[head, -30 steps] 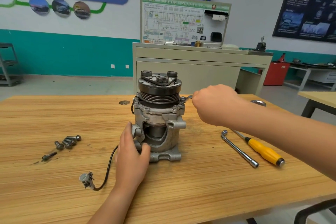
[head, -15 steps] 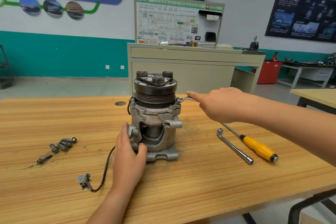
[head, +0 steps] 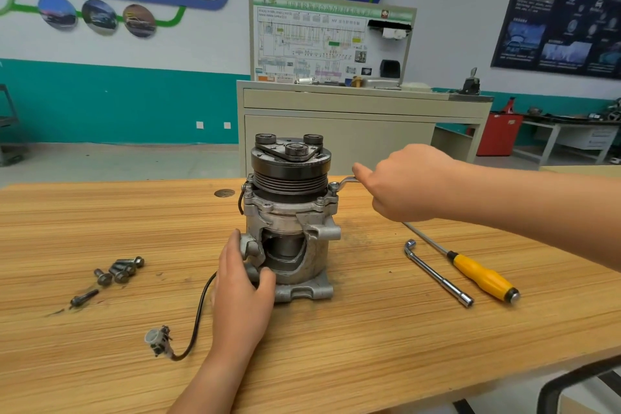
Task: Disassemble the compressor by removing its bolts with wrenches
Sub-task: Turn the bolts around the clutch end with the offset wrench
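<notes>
Loose bolts (head: 117, 270) are laid at the left of the table (head: 100, 212). The left hand (head: 240, 292) is wrapped round the lower housing of the compressor (head: 290, 222), which is stood mid-table; a firm brace is needed so the body is not twisted. The wrench (head: 344, 182), seated on an upper flange bolt, is clenched by the right hand (head: 408, 183) and is best swung level. The compressor's long axis is set upright, pulley uppermost.
</notes>
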The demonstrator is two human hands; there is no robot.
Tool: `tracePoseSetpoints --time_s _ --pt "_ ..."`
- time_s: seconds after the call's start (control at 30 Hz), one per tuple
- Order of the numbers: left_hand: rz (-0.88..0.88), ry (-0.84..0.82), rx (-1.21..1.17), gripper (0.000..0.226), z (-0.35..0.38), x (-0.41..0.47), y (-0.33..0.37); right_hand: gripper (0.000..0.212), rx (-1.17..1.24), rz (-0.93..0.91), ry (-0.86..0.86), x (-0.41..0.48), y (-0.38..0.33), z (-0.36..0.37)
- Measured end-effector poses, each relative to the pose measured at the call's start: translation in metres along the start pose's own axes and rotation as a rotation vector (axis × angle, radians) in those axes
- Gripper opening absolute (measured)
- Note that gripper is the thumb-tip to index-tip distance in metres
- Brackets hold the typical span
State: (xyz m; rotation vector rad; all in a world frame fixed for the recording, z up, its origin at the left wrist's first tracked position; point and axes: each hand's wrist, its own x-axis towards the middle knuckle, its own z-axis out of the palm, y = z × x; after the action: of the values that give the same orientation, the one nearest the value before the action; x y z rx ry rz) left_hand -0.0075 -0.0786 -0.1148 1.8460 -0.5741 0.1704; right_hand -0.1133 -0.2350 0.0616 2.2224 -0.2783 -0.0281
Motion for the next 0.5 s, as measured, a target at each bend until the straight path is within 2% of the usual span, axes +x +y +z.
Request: tracePoseSetpoints --time_s 0.1,0.23,0.37,0.5 --pt "-0.002 -0.004 0.0 0.07 0.0 0.0 0.0 0.041 -0.022 -0.018 0.011 -0.001 -0.002 0.002" --pt "0.002 -0.003 -0.002 0.069 -0.001 0.0 -0.001 0.043 0.011 0.076 0.0 -0.004 -0.016 0.009" --pt "0.003 0.003 -0.006 0.07 -0.001 -0.001 -0.001 0.023 0.112 0.087 -0.017 -0.002 -0.013 0.012" --pt "-0.008 -0.009 -0.008 0.07 -0.001 -0.001 -0.001 0.022 0.109 0.043 0.02 0.001 -0.004 0.02"
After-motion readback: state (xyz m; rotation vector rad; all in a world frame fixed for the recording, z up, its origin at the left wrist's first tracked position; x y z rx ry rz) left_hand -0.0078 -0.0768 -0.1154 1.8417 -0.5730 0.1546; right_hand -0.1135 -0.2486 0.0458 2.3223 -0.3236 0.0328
